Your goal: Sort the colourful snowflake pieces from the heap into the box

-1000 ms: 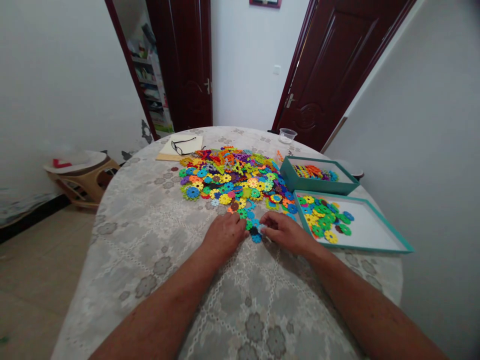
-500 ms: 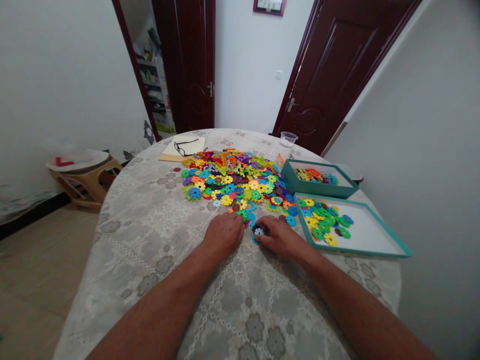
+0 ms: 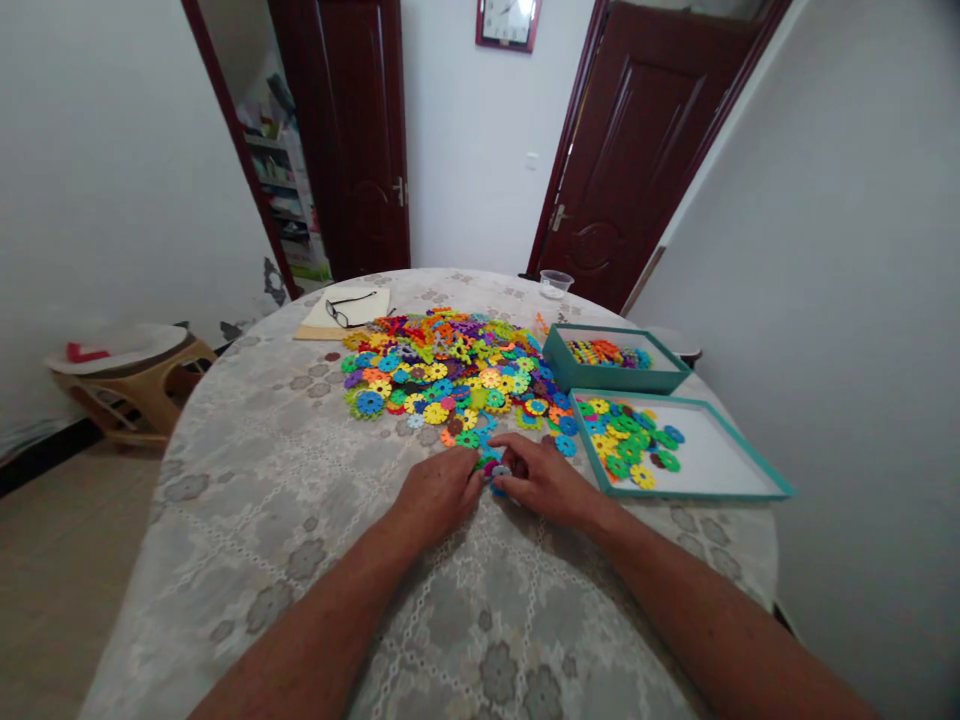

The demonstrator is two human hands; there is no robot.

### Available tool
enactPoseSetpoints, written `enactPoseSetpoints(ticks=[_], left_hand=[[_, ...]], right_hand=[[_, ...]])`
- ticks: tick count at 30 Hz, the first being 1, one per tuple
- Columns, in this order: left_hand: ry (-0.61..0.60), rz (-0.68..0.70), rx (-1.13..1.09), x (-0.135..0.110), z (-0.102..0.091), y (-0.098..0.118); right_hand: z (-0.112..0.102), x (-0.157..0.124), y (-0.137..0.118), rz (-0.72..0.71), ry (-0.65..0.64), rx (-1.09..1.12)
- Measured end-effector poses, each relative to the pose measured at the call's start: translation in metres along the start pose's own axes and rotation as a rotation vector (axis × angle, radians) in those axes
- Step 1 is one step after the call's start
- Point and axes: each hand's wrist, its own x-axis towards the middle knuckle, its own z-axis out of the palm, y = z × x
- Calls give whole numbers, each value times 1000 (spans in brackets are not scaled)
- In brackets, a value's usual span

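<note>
Near the front of a heap of colourful notched plastic discs (image 3: 435,413), my two hands almost meet. My right hand (image 3: 546,480) is closed, thumb and fingers pinching a pale blue notched disc (image 3: 501,472) with a darker blue one below it. My left hand (image 3: 439,492) lies knuckles up just to its left, fingers curled in; what sits under its fingertips is hidden. Green and magenta pieces (image 3: 489,467) show between the two hands, but I cannot tell which hand touches them. Loose blue discs (image 3: 565,446) lie just beyond my right hand.
At the right, a shallow teal-edged box lid (image 3: 720,492) holds green, yellow and blue discs. Behind it stands a teal box (image 3: 622,378) with rows of joined pieces. Glasses (image 3: 339,317) rest on paper at the back left; a clear plastic cup (image 3: 556,284) stands at the far edge.
The camera view has turned slightly, so everything sits further left. My right hand has come closer to my left, bringing the pale blue disc next to the left fingertips.
</note>
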Motion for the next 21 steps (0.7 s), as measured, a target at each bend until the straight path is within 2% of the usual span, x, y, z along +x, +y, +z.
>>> enactPoseSetpoints(ticks=[5, 8, 10, 12, 14, 17, 19, 21], left_hand=[[-16, 123, -53, 1, 7, -7], [79, 176, -142, 0, 10, -8], [140, 203, -176, -2, 10, -6], [140, 232, -161, -3, 7, -3], [79, 276, -124, -5, 4, 1], [-11, 340, -66, -6, -1, 5], [-25, 353, -42, -6, -1, 5], [-23, 345, -34, -4, 1, 4]], right_hand=[[-2, 1, -5, -94, 9, -124], [-12, 3, 1, -120, 68, -177], [-25, 3, 8, -123, 179, -221], [-44, 2, 19, -83, 322, -298], [-65, -2, 35, -2, 452, -424], [-91, -9, 64, 179, 569, -631], [-101, -13, 79, 255, 639, -733], [-103, -13, 86, 225, 711, -789]])
